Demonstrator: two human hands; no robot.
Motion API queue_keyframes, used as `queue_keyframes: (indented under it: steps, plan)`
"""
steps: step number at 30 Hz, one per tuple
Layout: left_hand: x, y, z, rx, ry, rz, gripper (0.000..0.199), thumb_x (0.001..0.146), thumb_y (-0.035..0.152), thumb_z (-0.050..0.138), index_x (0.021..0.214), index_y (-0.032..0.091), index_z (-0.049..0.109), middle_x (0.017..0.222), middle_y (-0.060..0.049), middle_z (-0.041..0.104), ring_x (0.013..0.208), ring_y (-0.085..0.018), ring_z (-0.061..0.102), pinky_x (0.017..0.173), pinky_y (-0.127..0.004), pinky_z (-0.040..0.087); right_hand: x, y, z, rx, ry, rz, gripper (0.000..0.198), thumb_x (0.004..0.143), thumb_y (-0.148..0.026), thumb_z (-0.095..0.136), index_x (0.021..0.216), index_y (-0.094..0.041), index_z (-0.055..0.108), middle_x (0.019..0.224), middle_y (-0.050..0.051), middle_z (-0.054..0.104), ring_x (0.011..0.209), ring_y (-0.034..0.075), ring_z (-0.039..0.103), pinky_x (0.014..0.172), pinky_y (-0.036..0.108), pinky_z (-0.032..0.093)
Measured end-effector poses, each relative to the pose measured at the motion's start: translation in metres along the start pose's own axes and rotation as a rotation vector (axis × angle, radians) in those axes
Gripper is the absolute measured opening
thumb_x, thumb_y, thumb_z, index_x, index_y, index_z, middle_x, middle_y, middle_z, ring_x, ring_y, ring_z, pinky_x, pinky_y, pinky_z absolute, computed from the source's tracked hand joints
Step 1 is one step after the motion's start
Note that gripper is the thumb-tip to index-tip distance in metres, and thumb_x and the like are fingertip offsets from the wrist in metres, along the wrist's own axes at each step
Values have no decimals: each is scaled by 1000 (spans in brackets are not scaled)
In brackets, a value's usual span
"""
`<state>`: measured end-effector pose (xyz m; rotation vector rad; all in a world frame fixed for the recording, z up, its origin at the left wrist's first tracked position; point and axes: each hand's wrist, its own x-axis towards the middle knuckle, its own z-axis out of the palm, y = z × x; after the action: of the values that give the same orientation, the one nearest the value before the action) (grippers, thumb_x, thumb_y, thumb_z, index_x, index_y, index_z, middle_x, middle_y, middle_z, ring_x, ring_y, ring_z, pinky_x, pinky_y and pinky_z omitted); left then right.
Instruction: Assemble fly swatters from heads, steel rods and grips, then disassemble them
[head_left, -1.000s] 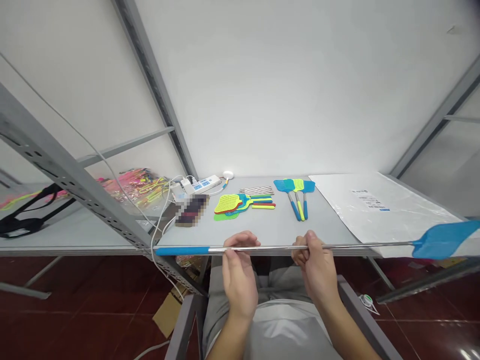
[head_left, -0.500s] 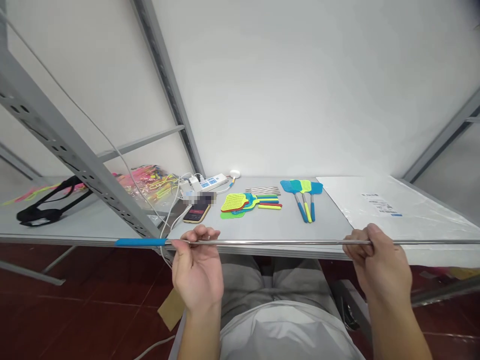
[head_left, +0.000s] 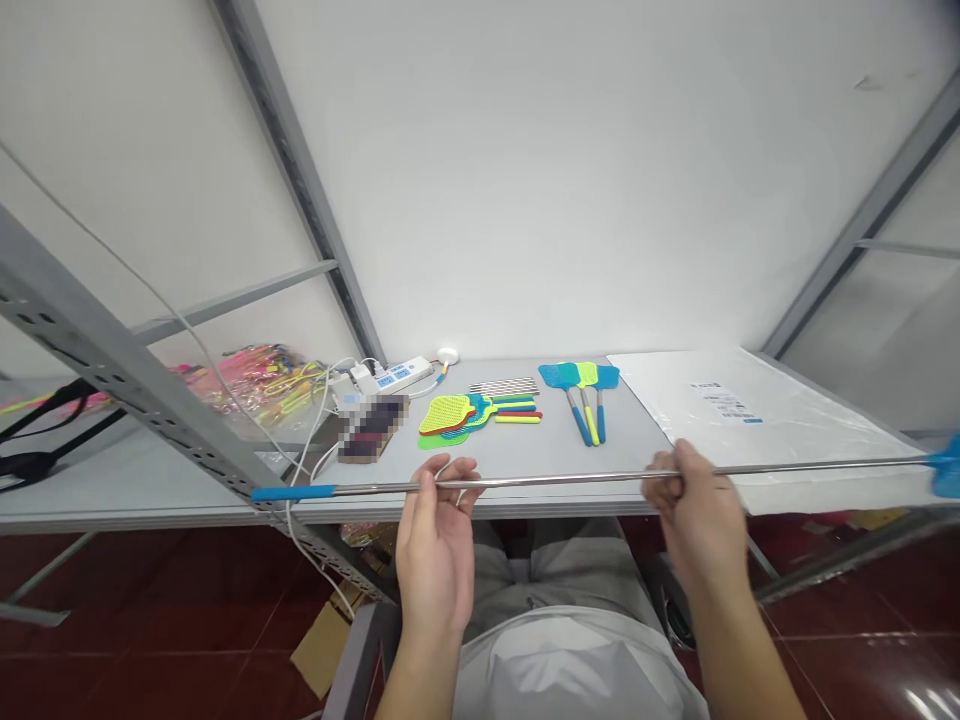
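White walls and grey perforated steel uprights (head_left: 112, 365) frame a pale grey table (head_left: 570, 455) with a matt, smooth top. Across its near edge, running from 9 o'clock to 3 o'clock, the person holds an extended fly swatter (head_left: 570, 479) level and clear of the table: a thin, polished telescopic metal rod with a blue sleeve grip (head_left: 294, 493) at its 9 o'clock end and a flat blue plastic head (head_left: 946, 466) at its 3 o'clock end, partly cut off by the frame edge. The left hand (head_left: 435, 545) sits palm-up under the rod near its middle, thumb and fingertips pinched lightly around the shaft, the other fingers loosely curled. The right hand (head_left: 694, 510) is closed in a fist around the rod further toward 3 o'clock. At 12 o'clock from the hands lie three collapsed swatters (head_left: 583, 395) with blue and yellow heads and handles, side by side. Just toward 9 o'clock from them is a stack of mesh swatter heads (head_left: 457, 415) in yellow, green, blue and red. Beyond these, a white power strip (head_left: 394, 374) with cables sits at the wall. A large white plastic sheet (head_left: 757, 420) with a printed label covers the table toward 2 o'clock. A pile of pink and yellow items (head_left: 255, 372) lies at 10 o'clock.
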<state>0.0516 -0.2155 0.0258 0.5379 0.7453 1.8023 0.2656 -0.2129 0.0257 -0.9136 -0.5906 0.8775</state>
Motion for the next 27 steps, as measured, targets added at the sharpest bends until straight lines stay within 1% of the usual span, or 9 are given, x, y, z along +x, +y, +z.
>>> queue_keyframes:
  steps: [4, 6, 9, 11, 15, 18, 21, 24, 27]
  plan:
    - [-3, -12, 1, 67, -112, -86, 36, 91, 49, 56, 89, 16, 68, 97, -12, 71, 95, -23, 66, 84, -39, 53, -21, 27, 17, -50, -271, 147, 43, 89, -46, 58, 60, -20, 39, 54, -8, 30, 46, 7, 26, 45, 24, 22]
    - [-1, -15, -1, 66, -97, -88, 38, 89, 52, 57, 84, 16, 67, 95, -11, 72, 91, -21, 66, 83, -38, 53, -27, 34, 20, -91, -366, 147, 45, 91, -48, 55, 60, -21, 37, 53, -8, 27, 47, 7, 25, 45, 24, 21]
    - [7, -15, -7, 67, -58, -49, 36, 87, 51, 62, 82, 16, 69, 95, -9, 72, 89, -19, 66, 82, -35, 54, -23, 34, 15, -205, -402, 81, 46, 90, -46, 59, 58, -20, 37, 53, -7, 30, 48, 7, 27, 46, 25, 20]
    - [10, -13, -10, 79, -48, 12, 35, 85, 51, 64, 82, 17, 70, 98, -8, 71, 93, -19, 66, 83, -35, 54, -14, 29, 9, -193, -366, 47, 46, 88, -45, 61, 58, -20, 38, 51, -7, 30, 48, 7, 27, 46, 25, 20]
    - [10, -9, -11, 97, -27, 140, 33, 84, 50, 66, 82, 18, 71, 98, -8, 71, 98, -20, 65, 84, -34, 54, 1, 19, -3, -58, -254, 35, 40, 85, -42, 67, 61, -19, 45, 52, -8, 29, 47, 7, 28, 45, 24, 23]
    - [8, -6, -9, 76, -14, 150, 35, 86, 52, 62, 87, 18, 71, 99, -8, 72, 89, -18, 66, 83, -35, 54, 6, 13, -6, -39, -162, 16, 36, 83, -41, 69, 64, -18, 51, 51, -7, 36, 46, 7, 33, 45, 23, 26]
    - [8, -1, -7, 15, -7, 126, 39, 91, 54, 53, 96, 18, 70, 104, -9, 71, 84, -17, 66, 83, -36, 53, 10, 6, -10, -23, -42, -25, 39, 84, -43, 68, 61, -18, 49, 52, -6, 41, 45, 6, 35, 44, 23, 28]
    - [12, 7, -9, -52, 17, 136, 42, 93, 55, 46, 100, 19, 68, 105, -9, 71, 82, -17, 65, 83, -37, 52, 17, -4, -17, 1, 79, -96, 40, 86, -43, 65, 61, -18, 46, 53, -7, 40, 42, 5, 31, 44, 23, 30]
    - [16, 15, -12, -101, 83, 184, 39, 95, 52, 44, 98, 20, 66, 101, -7, 71, 79, -16, 64, 85, -39, 52, 26, -12, -29, 60, 148, -146, 37, 88, -38, 62, 62, -19, 44, 54, -8, 39, 41, 5, 27, 44, 23, 32]
